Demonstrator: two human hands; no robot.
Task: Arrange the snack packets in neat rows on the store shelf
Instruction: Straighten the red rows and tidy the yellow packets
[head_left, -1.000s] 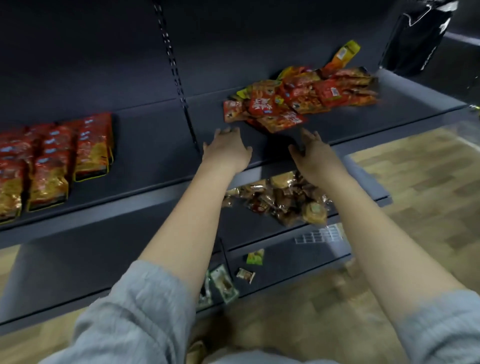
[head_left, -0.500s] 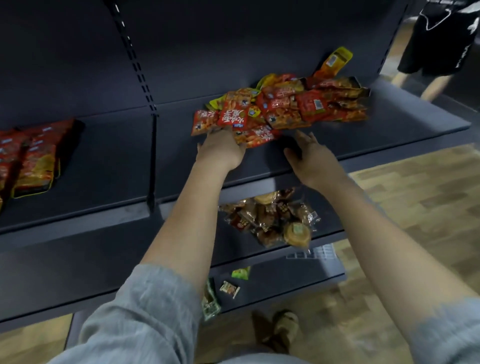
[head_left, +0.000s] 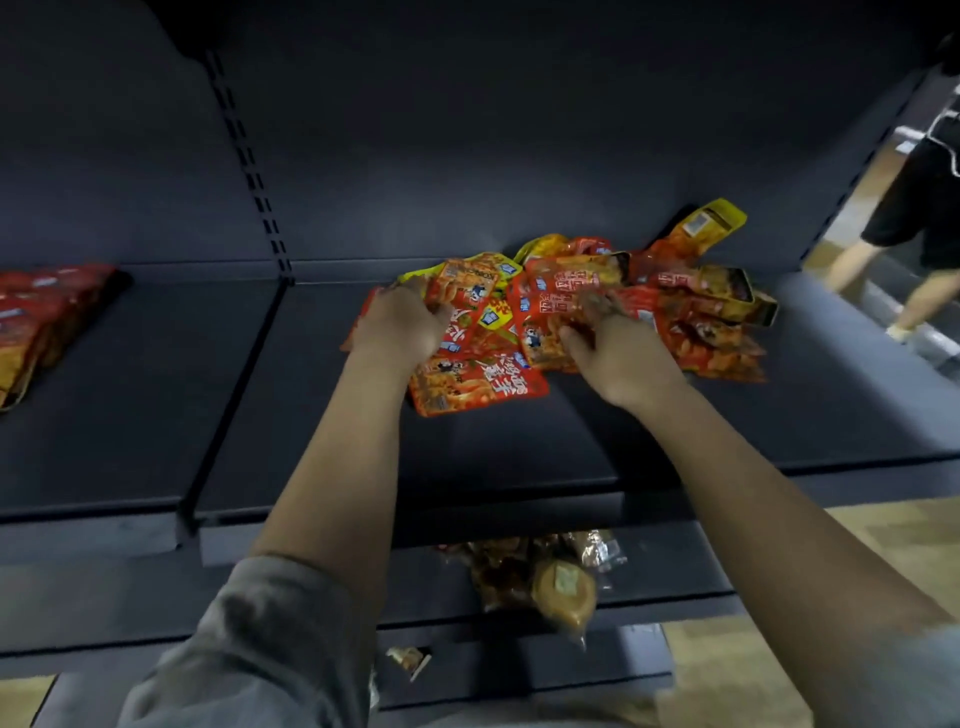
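Red-and-yellow foil snack packets (head_left: 571, 317), loose heap on dark metal shelf (head_left: 519, 457): left hand (head_left: 400, 325), right hand (head_left: 618, 348) now arrived, grip closing on packets; sorting begins.

A shop aisle: dark metal shelving (head_left: 130, 395) with slotted uprights (head_left: 249, 171) runs in tiers, holding heaps of red and yellow snack packets (head_left: 571, 306). More wrapped snacks (head_left: 545, 577) lie on the shelf below, above a wood-look floor (head_left: 883, 540).

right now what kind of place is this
Most likely a shop aisle: dark metal shelving on slotted uprights, a heap of red snack packets, and tidy rows of the same further left.
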